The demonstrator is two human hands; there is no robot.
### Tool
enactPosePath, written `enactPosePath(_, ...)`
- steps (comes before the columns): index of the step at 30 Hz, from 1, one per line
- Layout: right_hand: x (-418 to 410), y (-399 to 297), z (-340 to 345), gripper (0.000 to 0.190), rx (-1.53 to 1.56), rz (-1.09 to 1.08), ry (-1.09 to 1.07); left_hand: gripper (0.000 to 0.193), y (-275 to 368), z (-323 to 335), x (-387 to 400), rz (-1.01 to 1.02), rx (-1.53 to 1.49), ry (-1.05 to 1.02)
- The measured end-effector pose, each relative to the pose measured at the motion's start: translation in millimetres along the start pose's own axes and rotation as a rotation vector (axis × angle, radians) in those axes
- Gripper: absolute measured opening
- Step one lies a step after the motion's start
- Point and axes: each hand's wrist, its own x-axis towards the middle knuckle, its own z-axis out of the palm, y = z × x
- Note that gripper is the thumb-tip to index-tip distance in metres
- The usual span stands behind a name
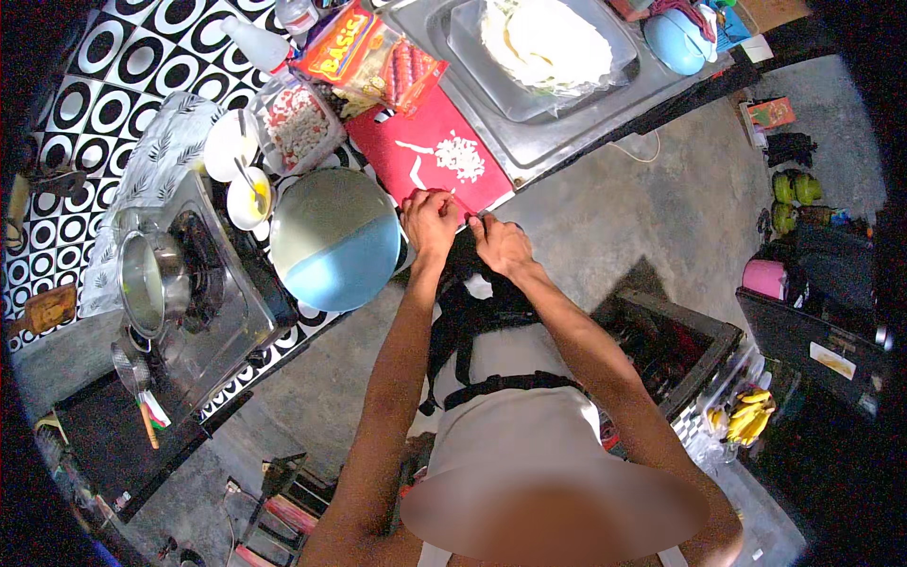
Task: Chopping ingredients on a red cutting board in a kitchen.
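Note:
My left hand (431, 221) bends its fingers down at the near edge of a red cutting board (379, 147), pinching a small pale strip that the fingertips mostly hide. Close beside it, my right hand (502, 242) is closed around what looks like a knife, with its blade barely visible. Farther up the board lies a heap of chopped white pieces (459, 156). A few uncut white strips (415, 170) rest left of the heap. Immediately left of my left hand stands a large round bowl or plate (336, 237), partly lit pale blue.
A sausage packet (382, 60) overlaps the board's far end. Beyond the board is a steel sink unit (528, 152) bearing a clear tray (468, 42). At left are a plastic tub of diced food (294, 127), a small bowl with a spoon (249, 200), and a gas stove (227, 305) with a pot (145, 283).

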Motion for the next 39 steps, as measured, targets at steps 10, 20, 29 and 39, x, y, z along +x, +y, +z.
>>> enactPosePath(10,5,-8,9,0.051,-0.003,0.043,0.024,0.010,9,3,1,-0.054,0.064,-0.005)
enactPosePath(20,-1,-14,-1,0.045,0.010,0.018,0.034,0.011,8,-1,-2,-0.023,0.154,-0.067)
enactPosePath(29,1,7,-12,0.049,-0.143,-0.010,-0.026,0.019,12,0,-11,0.144,0.055,0.112)
enactPosePath(39,4,9,-24,0.046,-0.143,-0.010,0.042,0.029,32,3,0,0.260,0.186,-0.020)
